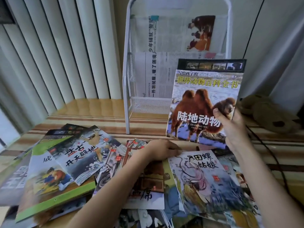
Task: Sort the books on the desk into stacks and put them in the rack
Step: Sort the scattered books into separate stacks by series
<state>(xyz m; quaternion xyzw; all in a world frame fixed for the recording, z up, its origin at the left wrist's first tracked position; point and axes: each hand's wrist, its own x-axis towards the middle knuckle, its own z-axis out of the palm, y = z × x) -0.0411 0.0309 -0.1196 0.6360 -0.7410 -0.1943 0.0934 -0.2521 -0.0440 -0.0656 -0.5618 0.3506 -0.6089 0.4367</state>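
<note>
My right hand grips the lower right corner of a camel-cover animal book and holds it upright above the desk, in front of the white wire rack. My left hand rests on the pile at the top left corner of a pale picture book with a painted figure; its fingertips are hidden. Several more books lie scattered over the desk, among them a blue-and-white one on a green-edged book.
Folded newspapers fill the rack's tiers, one held by a teal binder clip. Vertical blinds hang at the left. A brown plush toy and a black cable lie at the desk's right side.
</note>
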